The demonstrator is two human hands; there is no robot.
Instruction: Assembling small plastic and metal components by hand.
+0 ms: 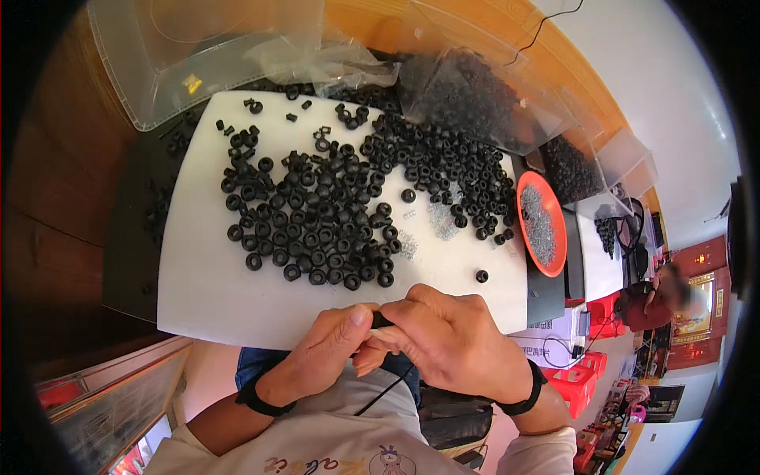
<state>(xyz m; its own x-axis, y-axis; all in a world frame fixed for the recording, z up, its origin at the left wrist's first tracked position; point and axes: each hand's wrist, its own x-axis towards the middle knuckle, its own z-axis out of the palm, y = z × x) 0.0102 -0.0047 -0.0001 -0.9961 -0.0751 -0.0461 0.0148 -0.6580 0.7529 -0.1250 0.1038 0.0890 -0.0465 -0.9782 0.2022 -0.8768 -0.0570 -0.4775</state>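
Note:
My left hand [328, 344] and my right hand [459, 340] meet at the near edge of the white board [214, 309]. Both are closed, fingertips pinched round a small black part [381, 320], mostly hidden by my fingers. Beyond them lies a broad heap of round black plastic pieces with holes [309, 229]. Further back to the right is a second heap of smaller black pieces [451, 158]. Small silvery bits [445, 222] lie scattered between the heaps. One lone black piece [481, 276] sits on the board, beyond my right hand.
An orange bowl [561, 257] full of small silvery bits stands at the board's right edge. Clear plastic bins hold black parts [475, 87] at the back and right. Another clear bin [142, 111] stands back left. Red stools [582, 388] and a person [649, 309] are farther right.

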